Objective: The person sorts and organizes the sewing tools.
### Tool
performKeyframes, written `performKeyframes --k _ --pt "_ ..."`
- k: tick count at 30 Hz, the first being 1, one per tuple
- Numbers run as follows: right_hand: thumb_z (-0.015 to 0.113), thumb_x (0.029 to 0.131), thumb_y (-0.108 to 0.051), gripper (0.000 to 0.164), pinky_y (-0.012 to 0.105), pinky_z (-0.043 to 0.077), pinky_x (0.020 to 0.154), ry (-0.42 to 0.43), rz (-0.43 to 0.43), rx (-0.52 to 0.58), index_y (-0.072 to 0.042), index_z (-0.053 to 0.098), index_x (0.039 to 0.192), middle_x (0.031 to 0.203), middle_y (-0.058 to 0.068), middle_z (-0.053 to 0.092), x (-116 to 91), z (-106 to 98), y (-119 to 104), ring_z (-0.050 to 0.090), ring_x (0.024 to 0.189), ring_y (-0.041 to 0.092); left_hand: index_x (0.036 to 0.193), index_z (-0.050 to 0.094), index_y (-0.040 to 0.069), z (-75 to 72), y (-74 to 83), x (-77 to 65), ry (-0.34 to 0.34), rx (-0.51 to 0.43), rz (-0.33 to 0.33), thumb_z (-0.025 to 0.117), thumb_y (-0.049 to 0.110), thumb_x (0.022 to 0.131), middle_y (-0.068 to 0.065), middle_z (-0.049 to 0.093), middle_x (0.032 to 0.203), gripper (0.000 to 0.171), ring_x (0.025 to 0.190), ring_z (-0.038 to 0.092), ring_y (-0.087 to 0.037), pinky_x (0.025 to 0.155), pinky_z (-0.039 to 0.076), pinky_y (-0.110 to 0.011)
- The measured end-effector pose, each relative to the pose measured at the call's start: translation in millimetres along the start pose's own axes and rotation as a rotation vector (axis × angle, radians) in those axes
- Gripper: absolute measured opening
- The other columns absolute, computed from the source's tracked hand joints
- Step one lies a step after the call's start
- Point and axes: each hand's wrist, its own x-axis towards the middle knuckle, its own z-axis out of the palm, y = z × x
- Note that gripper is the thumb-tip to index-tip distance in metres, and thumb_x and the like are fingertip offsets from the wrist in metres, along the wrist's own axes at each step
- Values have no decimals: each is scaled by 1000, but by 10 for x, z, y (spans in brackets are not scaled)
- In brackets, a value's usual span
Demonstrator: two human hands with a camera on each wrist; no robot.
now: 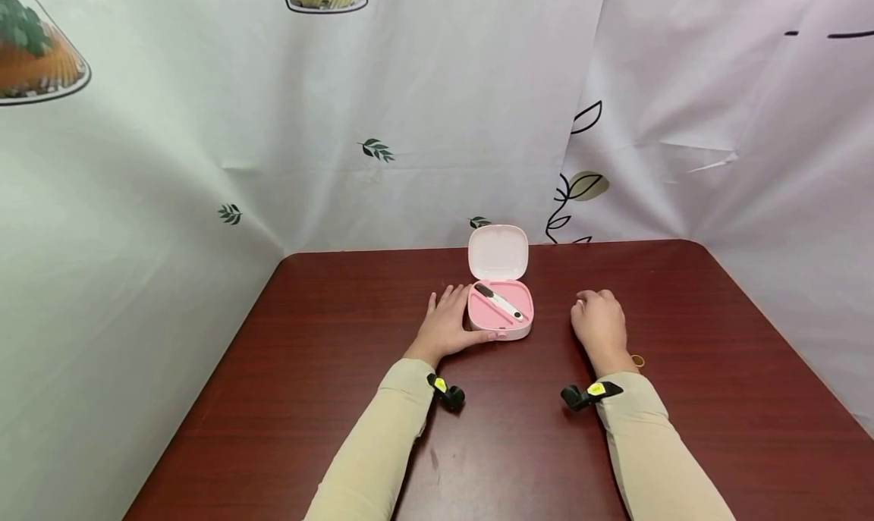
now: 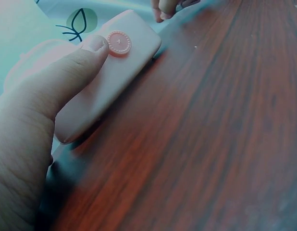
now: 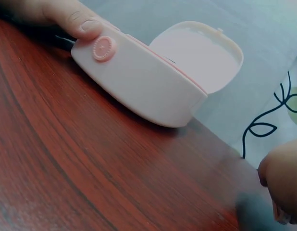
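A white and pink case lies with its lid raised at the back. Diagonally across its pink inside rests a slim white tool with a dark flat end. My left hand lies along the case's left side, fingers spread and fairly straight. Its thumb touches the front, beside the round pink button. To the right of the case, apart from it, my right hand rests on the table with fingers loosely bent. Its fingertips are mostly hidden, and no held thing shows clearly.
The dark red wooden table has rounded back corners. White cloth with printed leaves hangs behind it and at both sides. Black wrist cameras are strapped over the sleeves. A thin yellow loop shows beside the right wrist.
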Motion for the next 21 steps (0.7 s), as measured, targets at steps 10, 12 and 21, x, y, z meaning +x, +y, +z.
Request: performKeyframes --k 10,12,21 --pt "54 98 -14 29 59 47 95 59 0 105 3 67 118 117 26 59 24 -3 -119 59 104 46 162 23 21 35 -26 15 -5 7 -12 63 83 75 -8 31 164 114 154 17 -29 123 5 -56" --pt "55 98 -15 28 58 48 95 90 -8 125 1 68 117 116 24 59 40 4 -150 59 103 45 162 23 21 35 -25 19 -7 7 -15 63 83 74 -8 31 164 115 155 17 -28 123 5 -56" --pt "61 94 -13 20 56 50 85 251 -94 207 0 70 105 103 21 64 65 -7 -337 62 92 41 162 24 19 31 -6 30 2 12 -18 65 81 74 -9 32 163 115 154 18 -29 123 5 -56"
